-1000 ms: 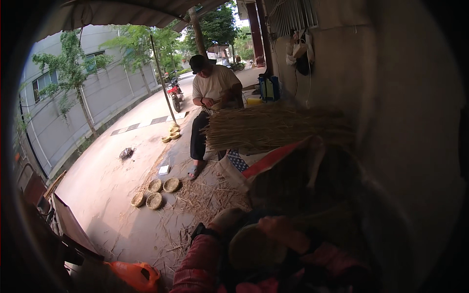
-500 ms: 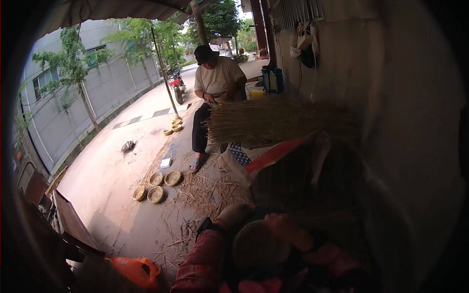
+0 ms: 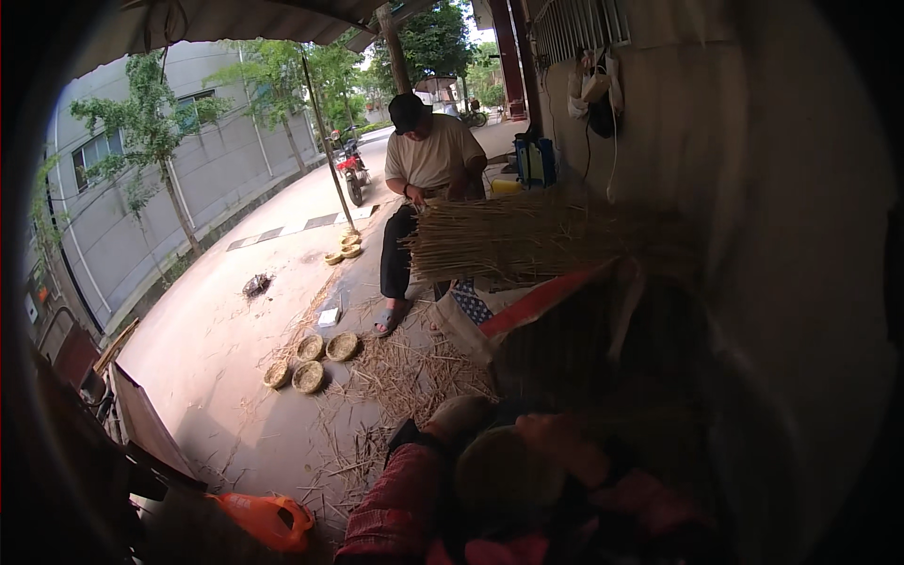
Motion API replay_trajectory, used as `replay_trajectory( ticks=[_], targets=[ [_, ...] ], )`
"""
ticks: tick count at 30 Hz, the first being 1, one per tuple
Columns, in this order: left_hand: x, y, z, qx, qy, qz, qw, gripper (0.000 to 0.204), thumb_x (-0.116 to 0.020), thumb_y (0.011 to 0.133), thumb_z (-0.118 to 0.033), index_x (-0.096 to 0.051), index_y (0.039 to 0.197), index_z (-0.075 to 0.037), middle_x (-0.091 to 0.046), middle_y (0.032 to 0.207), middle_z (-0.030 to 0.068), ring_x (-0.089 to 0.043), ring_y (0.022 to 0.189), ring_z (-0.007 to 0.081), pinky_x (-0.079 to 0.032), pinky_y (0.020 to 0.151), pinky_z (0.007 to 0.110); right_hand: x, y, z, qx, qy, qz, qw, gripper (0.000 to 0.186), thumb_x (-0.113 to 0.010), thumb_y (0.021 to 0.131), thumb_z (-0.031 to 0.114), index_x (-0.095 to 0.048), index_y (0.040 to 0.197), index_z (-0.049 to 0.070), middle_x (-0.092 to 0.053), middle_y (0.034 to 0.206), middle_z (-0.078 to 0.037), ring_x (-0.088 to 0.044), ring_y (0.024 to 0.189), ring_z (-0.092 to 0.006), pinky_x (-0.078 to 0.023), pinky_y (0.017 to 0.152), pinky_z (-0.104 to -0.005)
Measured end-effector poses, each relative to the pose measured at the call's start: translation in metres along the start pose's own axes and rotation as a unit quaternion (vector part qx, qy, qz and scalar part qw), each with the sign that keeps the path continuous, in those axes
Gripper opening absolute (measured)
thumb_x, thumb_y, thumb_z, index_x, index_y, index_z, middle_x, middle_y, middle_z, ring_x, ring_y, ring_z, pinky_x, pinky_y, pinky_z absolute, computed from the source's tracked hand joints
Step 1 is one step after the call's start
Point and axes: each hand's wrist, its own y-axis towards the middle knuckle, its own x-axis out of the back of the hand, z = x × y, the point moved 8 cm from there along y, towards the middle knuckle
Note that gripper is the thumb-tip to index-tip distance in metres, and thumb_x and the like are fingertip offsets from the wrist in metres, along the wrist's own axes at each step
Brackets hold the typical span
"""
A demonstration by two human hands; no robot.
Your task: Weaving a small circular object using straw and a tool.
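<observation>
Round woven straw basket (image 3: 504, 469), pale yellow-green and still small, sits low in front of me at the bottom of the view, held between my two hands just above my lap. My left hand (image 3: 459, 414) lies against its upper left rim, fingers curled over the edge, with my red patterned sleeve (image 3: 395, 499) running down from it. My right hand (image 3: 565, 447) presses on the right side of the basket, fingers bent around it; both hands are blurred, so I cannot tell exactly how tightly they grip, but both are closed on the weave.

Just beyond my hands a thick bundle of long dry straw stalks (image 3: 527, 235) lies across a white, red and blue woven plastic sack (image 3: 508, 315), its cut ends pointing left. Loose straw litter (image 3: 395, 377) is scattered over the concrete ground (image 3: 217, 377) between the sack and four finished small round straw baskets (image 3: 309, 363) lying close together to my left. More such baskets (image 3: 344, 252) lie farther off near a slim pole.

Another person in a dark cap and pale shirt (image 3: 428, 160) sits behind the bundle, hands busy at chest height. An orange plastic jug (image 3: 268, 518) lies on its side near my left knee. A red motorbike (image 3: 350, 169) stands well back by the road
</observation>
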Motion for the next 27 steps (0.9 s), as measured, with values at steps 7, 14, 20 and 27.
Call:
replay_trajectory(
  ticks=[7, 14, 20, 27],
  targets=[
    [0.010, -0.014, -0.013, -0.003, 0.018, 0.011, 1.000, 0.029, -0.056, 0.092, -0.022, -0.075, 0.103, -0.004, -0.073, 0.105, 0.0229, -0.072, 0.099, 0.0389, -0.056, 0.088, 0.049, 0.003, 0.001, 0.009, -0.002, -0.027, 0.011, 1.000, 0.008, -0.058, 0.092, 0.022, -0.055, 0.087, 0.016, -0.059, 0.072, -0.002, -0.066, 0.060, -0.0205, -0.054, 0.048, -0.0381],
    [-0.002, -0.003, 0.004, 0.043, -0.010, 0.000, 0.999, 0.031, -0.055, 0.092, -0.026, -0.075, 0.102, -0.004, -0.073, 0.104, 0.0234, -0.071, 0.101, 0.0388, -0.055, 0.089, 0.049, 0.003, 0.005, 0.016, 0.027, -0.019, 0.014, 0.999, 0.012, -0.058, 0.095, 0.024, -0.055, 0.087, 0.016, -0.058, 0.073, -0.002, -0.067, 0.061, -0.0211, -0.054, 0.049, -0.0387],
    [0.007, -0.012, 0.000, 0.078, -0.072, -0.027, 0.994, 0.031, -0.056, 0.091, -0.025, -0.075, 0.102, -0.004, -0.073, 0.100, 0.0242, -0.071, 0.099, 0.0401, -0.055, 0.088, 0.050, 0.003, 0.005, 0.016, 0.009, 0.028, 0.026, 0.999, 0.014, -0.059, 0.095, 0.025, -0.054, 0.087, 0.015, -0.059, 0.075, -0.004, -0.067, 0.067, -0.0226, -0.054, 0.054, -0.0395],
    [0.015, -0.008, -0.013, 0.010, -0.059, -0.056, 0.997, 0.024, -0.060, 0.089, -0.019, -0.074, 0.100, -0.003, -0.074, 0.097, 0.0203, -0.072, 0.093, 0.0391, -0.057, 0.080, 0.046, 0.010, 0.007, 0.014, -0.007, 0.028, 0.039, 0.999, 0.016, -0.060, 0.096, 0.027, -0.054, 0.088, 0.015, -0.059, 0.076, -0.004, -0.066, 0.067, -0.0238, -0.054, 0.056, -0.0402]
  ],
)
